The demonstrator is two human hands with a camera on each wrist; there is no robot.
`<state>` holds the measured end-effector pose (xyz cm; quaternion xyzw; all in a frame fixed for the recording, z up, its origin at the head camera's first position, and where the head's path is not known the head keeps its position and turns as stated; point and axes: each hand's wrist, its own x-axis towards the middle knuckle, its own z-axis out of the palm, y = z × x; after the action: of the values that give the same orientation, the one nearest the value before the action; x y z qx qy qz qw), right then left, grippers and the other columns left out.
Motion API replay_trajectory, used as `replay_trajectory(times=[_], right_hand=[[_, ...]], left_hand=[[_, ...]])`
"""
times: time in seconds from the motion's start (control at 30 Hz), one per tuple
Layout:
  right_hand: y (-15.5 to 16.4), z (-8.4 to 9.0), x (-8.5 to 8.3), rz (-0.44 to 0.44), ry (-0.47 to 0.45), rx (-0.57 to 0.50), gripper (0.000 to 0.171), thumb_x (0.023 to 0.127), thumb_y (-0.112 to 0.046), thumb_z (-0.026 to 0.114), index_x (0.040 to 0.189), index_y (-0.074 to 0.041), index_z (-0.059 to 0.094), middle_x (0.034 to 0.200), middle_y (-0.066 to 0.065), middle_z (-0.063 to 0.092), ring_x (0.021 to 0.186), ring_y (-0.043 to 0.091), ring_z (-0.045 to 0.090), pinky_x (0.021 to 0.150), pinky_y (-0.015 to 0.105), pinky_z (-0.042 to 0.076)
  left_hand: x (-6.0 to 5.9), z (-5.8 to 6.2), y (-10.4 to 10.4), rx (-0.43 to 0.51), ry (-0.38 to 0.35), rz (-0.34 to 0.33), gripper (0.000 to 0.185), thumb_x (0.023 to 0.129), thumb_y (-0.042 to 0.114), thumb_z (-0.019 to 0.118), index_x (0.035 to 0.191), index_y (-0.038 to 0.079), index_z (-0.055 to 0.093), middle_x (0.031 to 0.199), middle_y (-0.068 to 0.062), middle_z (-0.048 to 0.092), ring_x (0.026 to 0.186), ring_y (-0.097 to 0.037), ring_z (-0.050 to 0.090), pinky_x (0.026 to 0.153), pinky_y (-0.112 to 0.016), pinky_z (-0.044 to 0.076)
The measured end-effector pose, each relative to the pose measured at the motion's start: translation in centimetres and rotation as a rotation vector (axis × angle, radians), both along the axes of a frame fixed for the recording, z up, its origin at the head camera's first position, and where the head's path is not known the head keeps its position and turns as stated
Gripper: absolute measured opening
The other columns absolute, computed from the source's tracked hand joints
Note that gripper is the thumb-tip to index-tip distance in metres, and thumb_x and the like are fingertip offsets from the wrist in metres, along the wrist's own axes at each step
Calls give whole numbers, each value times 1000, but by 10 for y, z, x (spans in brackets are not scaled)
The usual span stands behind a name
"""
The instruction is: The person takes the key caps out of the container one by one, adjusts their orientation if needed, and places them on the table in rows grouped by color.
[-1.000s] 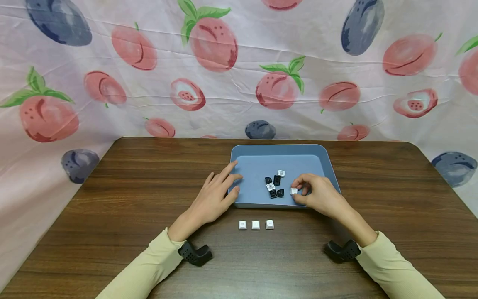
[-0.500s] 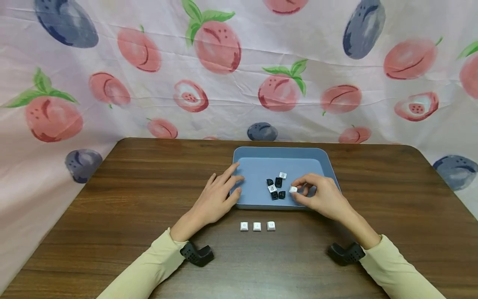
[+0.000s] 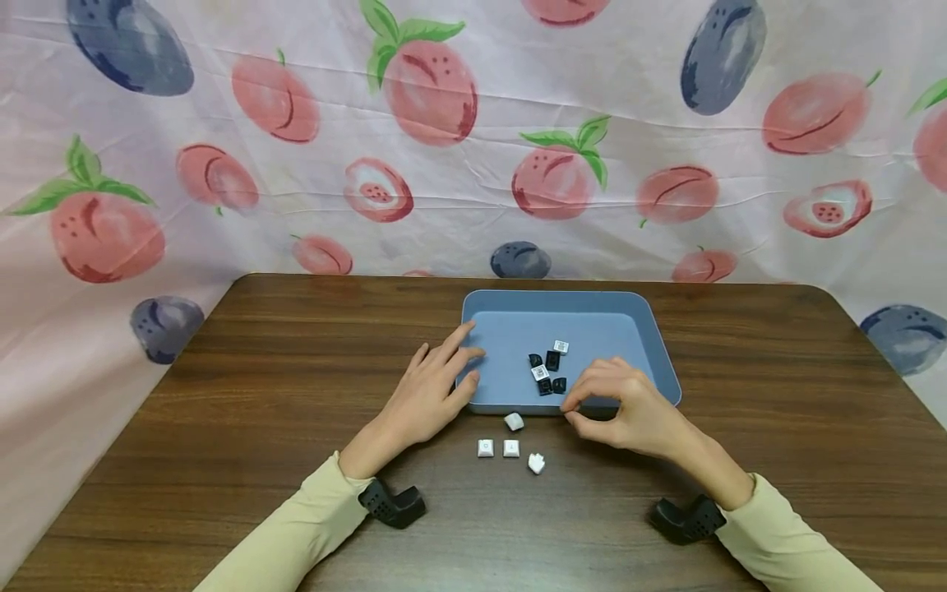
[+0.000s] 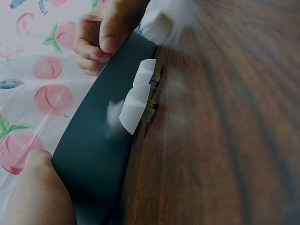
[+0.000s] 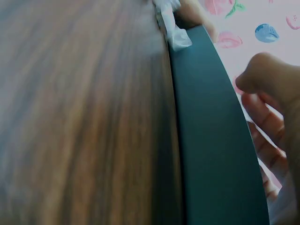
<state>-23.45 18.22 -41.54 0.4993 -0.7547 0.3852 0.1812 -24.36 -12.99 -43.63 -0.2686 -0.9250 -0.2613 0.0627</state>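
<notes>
Four white caps (image 3: 511,448) are being lined up left of the empty, curled right hand (image 3: 629,411); straightening is judged next, while the flat left hand (image 3: 429,395) steadies the tray (image 3: 666,370).

Little can be read here — the white keycaps (image 3: 497,448) on the table and the white ones in the blue tray (image 3: 661,355) carry small dark marks, too tiny and blurred to make out. In the left wrist view, at the top edge of the fruit-print backdrop (image 4: 28,70), a printed word reads roughly "Happ" — cut off at the picture's edge
</notes>
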Motion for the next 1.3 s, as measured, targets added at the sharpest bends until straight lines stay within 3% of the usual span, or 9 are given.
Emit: replay_trajectory(times=[0.23, 0.43, 0.57, 0.77, 1.0, 1.3], right_hand=[[1, 1, -4, 17, 14, -25, 31, 71, 4, 81, 94, -17, 78, 90, -7, 73, 87, 11, 66, 85, 28, 43], [-7, 9, 8, 62, 70, -70, 7, 88, -13, 76, 94, -14, 77, 90, -4, 73, 85, 12, 65, 85, 27, 44], [-24, 12, 27, 145, 13, 38, 13, 87, -15, 79, 100, -15, 76, 97, -7, 72, 90, 7, 66, 83, 20, 50], [-43, 7, 46, 180, -120, 202, 26, 82, -17, 85, 105, -20, 75, 108, -11, 69, 92, 3, 64, 77, 12, 50], [-50, -7, 53, 207, -129, 271, 16, 89, -15, 80, 103, -21, 76, 106, -12, 71, 96, 0, 65, 82, 11, 50], [-41, -1, 50, 169, -132, 289, 20, 85, -3, 76, 100, -16, 77, 103, -9, 70, 92, 0, 64, 80, 13, 52]], left_hand=[[-6, 3, 3, -3, 4, -1, 42, 109, 38, 40, 141, 17, 58, 169, -1, 25, 149, -27, 39, 118, -71, 18], [-15, 8, 10, -7, 11, -39, 44, 109, 40, 38, 141, 18, 57, 170, 0, 23, 151, -26, 36, 118, -70, 17], [-18, 11, 12, -10, 19, -44, 43, 109, 40, 38, 141, 19, 57, 170, 0, 22, 151, -25, 36, 118, -70, 17], [-15, 9, 8, -11, 18, -38, 44, 109, 39, 38, 143, 18, 56, 170, 0, 22, 151, -26, 36, 118, -70, 18], [-9, 1, 2, -8, 2, -24, 44, 109, 40, 38, 143, 18, 56, 170, -1, 22, 151, -26, 35, 118, -70, 17], [-1, -6, -1, -7, -2, -8, 42, 109, 38, 40, 142, 18, 57, 170, 0, 23, 150, -27, 37, 117, -71, 18]])
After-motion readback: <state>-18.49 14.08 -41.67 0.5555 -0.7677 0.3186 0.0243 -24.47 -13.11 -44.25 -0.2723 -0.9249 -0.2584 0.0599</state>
